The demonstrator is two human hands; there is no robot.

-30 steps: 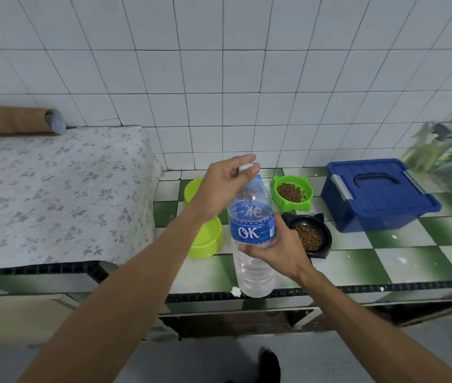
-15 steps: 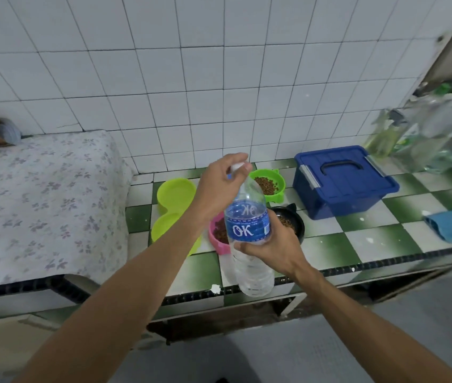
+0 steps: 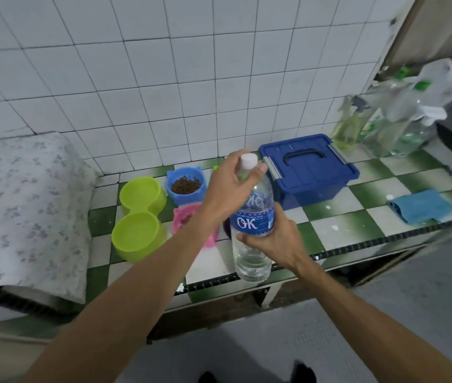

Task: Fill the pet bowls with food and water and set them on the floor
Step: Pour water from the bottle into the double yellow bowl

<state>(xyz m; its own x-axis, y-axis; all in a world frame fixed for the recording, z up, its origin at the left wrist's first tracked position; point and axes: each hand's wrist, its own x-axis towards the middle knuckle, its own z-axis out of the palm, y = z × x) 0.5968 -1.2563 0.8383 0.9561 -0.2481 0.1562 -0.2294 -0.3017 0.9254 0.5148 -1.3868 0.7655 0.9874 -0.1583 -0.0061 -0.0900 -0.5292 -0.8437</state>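
partly hidden pink bowl (image 3: 189,217) behind left hand (image 3: 227,189), dark bowl barely visible

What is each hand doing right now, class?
Left hand: grips the white cap of the water bottle.
Right hand: holds the water bottle at its label.

The double bowl (image 3: 136,233) is lime, the counter (image 3: 338,228) chequered green-white.

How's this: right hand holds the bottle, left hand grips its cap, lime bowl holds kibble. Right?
Not quite: the head view shows the lime bowl empty. Right hand holds the bottle, left hand grips its cap.
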